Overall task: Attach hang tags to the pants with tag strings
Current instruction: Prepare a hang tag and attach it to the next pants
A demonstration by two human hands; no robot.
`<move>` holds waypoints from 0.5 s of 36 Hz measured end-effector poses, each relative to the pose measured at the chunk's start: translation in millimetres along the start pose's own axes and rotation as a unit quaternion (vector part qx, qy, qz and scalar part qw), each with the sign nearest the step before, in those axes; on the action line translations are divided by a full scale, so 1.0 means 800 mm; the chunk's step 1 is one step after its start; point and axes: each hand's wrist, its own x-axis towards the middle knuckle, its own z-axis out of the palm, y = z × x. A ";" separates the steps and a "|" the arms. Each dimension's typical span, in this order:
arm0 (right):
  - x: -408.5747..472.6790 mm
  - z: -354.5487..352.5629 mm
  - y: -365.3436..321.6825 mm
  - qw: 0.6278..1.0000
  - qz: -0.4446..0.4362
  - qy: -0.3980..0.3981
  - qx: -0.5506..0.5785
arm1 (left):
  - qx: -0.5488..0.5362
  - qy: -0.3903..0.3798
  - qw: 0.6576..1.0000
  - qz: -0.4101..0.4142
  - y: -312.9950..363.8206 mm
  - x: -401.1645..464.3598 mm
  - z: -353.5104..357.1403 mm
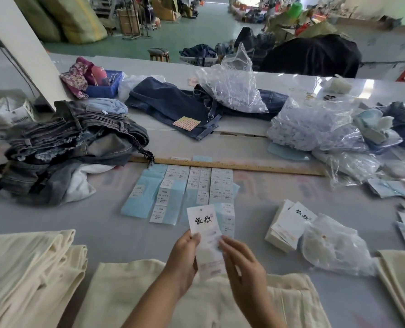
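Just below the white hang tag (pixel 205 233) pinched by the left hand (pixel 185 256) and right hand (pixel 241 268) lie cream pants (pixel 196 301), no string yet visible, attaching undone.

Left hand (pixel 182 259) and right hand (pixel 241 271) pinch white hang tag (pixel 205 229) above cream pants (pixel 196 301).
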 end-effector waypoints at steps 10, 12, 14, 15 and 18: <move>-0.013 -0.018 -0.017 0.994 -0.025 -0.015 -0.104 | -0.076 -0.035 0.996 -0.014 -0.009 -0.048 0.015; -0.016 -0.022 -0.016 0.992 -0.027 -0.021 -0.118 | -0.067 -0.033 0.997 -0.010 -0.009 -0.051 0.018; -0.018 -0.025 -0.015 0.991 -0.031 -0.025 -0.127 | -0.052 -0.031 0.998 -0.008 -0.008 -0.055 0.022; -0.018 -0.026 -0.014 0.990 -0.031 -0.026 -0.132 | -0.045 -0.031 0.998 -0.009 -0.008 -0.057 0.024; -0.021 -0.028 -0.015 0.984 -0.044 -0.035 -0.168 | -0.030 -0.034 0.999 -0.012 -0.006 -0.063 0.029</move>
